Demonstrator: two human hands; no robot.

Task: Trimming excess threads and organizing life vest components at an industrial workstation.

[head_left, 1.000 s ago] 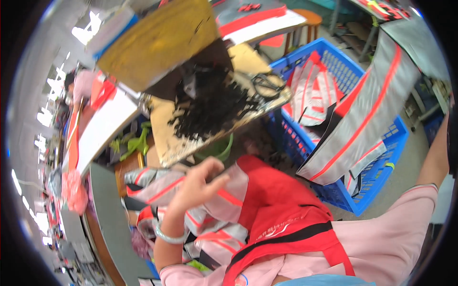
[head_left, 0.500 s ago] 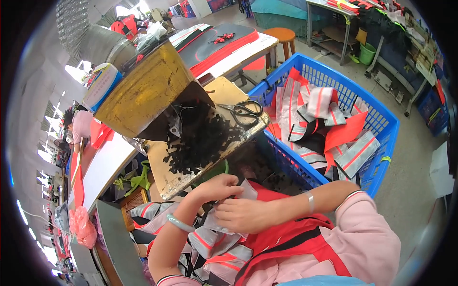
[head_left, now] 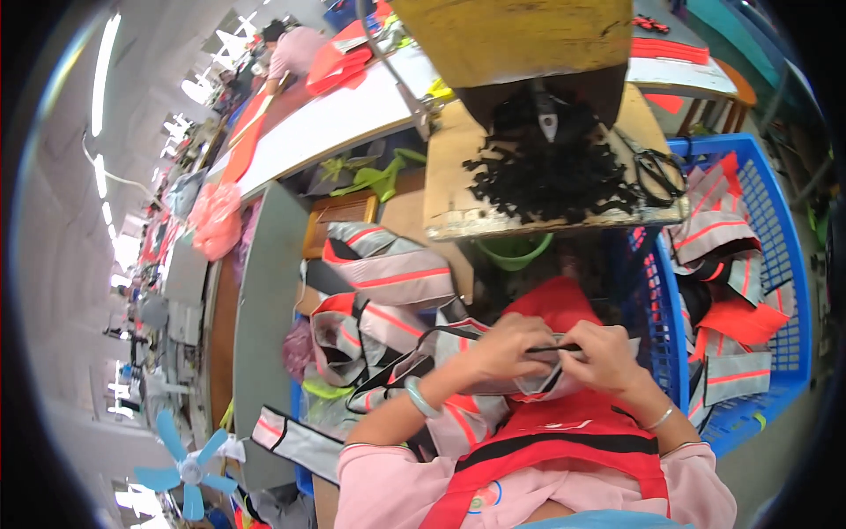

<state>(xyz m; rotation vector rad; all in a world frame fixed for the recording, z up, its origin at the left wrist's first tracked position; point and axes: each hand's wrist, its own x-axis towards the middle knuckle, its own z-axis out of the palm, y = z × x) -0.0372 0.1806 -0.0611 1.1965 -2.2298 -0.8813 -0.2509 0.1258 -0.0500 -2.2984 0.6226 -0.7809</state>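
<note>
My left hand (head_left: 513, 351) and my right hand (head_left: 601, 354) are close together above my lap, fingers pinched. Between them runs a narrow black strip (head_left: 553, 348), the edge of a grey reflective fabric piece that is partly hidden under the hands. Left of the hands, grey fabric strips with orange-red lines (head_left: 401, 273) and black edging lie in a loose heap. Under the hands spreads my red apron (head_left: 564, 432). Ahead stands a yellow machine (head_left: 529, 40) with a metal tip, over a worn wooden board (head_left: 449, 189) piled with black scraps (head_left: 555, 172).
Black-handled scissors (head_left: 654, 172) lie at the board's right edge. A blue basket (head_left: 797, 300) of cut strips stands to the right, a green bin (head_left: 515, 254) under the board. A grey panel (head_left: 273, 326) rises at the left. Farther off, a person (head_left: 295, 53) leans over a white table (head_left: 344, 119).
My view has turned left toward the machine and heap. My hands have come from crossed over the fabric to side by side, now pinching its black edge.
</note>
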